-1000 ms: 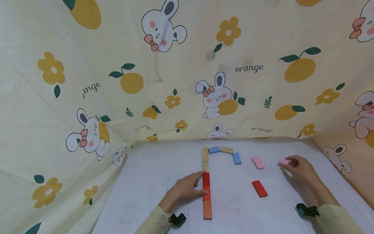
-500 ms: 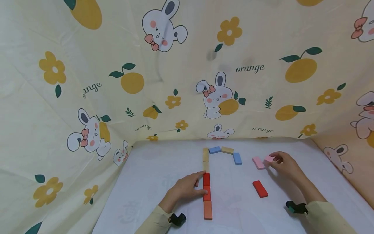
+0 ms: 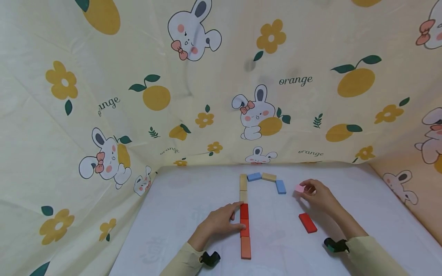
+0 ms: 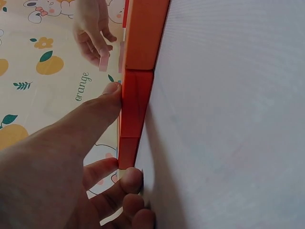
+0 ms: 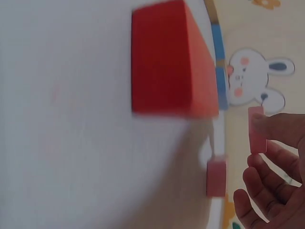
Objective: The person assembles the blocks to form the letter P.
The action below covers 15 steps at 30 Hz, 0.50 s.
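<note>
My left hand (image 3: pixel 219 222) rests along a row of flat blocks, its thumb on one red block (image 3: pixel 244 232) and its index fingertip at the far end of another red block (image 3: pixel 244 211). An orange block (image 3: pixel 245 247) continues the row toward me; tan blocks (image 3: pixel 243 182) lie beyond. My right hand (image 3: pixel 319 195) pinches a pink block (image 5: pixel 258 133) between thumb and fingers, raised over the table. A second pink block (image 5: pixel 217 176) lies on the table, covered by the right hand in the head view. Nearer me lies a loose red block (image 3: pixel 307 223).
From the row's far end, a blue block (image 3: pixel 254 176), a tan block (image 3: pixel 268 177) and another blue block (image 3: pixel 281 187) curve to the right. A patterned cloth (image 3: pixel 207 96) hangs behind the white table (image 3: pixel 172 214). Black wrist cameras (image 3: pixel 210 259) sit on both sleeves.
My right hand has carried the pink block leftward, from the right side to above the other pink block. The left hand and the row have stayed in place.
</note>
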{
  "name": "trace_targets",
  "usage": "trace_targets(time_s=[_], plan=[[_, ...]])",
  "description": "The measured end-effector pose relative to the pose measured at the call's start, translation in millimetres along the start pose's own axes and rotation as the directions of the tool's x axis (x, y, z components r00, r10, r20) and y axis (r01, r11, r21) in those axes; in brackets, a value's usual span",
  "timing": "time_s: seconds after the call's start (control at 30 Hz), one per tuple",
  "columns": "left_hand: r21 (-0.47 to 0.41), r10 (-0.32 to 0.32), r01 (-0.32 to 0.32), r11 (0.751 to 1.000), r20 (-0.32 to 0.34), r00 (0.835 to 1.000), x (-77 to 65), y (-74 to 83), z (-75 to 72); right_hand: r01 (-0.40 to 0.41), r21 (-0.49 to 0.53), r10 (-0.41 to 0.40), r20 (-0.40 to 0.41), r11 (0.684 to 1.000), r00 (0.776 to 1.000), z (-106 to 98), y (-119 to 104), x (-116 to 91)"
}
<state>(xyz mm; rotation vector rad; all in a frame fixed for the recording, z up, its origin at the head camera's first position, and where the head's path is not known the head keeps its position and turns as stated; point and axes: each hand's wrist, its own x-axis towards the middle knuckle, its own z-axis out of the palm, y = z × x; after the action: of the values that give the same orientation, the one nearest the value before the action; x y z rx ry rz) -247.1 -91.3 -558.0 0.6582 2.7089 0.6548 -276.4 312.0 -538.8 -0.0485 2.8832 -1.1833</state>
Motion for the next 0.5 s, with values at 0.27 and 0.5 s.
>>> trace_targets(time_s=[0.27,0.5], plan=[[-0.005,-0.019,0.019,1.000,0.011,1.000,-1.7,3.9,-2.2,0.030,0.006,-0.030,0.030,1.000,0.999,20,-15,3],[0.007,-0.015,0.015,1.000,0.007,1.000,-1.5,3.2,-1.9,0.049,0.033,-0.050,0.057,0.998,0.997,35,-30,5]])
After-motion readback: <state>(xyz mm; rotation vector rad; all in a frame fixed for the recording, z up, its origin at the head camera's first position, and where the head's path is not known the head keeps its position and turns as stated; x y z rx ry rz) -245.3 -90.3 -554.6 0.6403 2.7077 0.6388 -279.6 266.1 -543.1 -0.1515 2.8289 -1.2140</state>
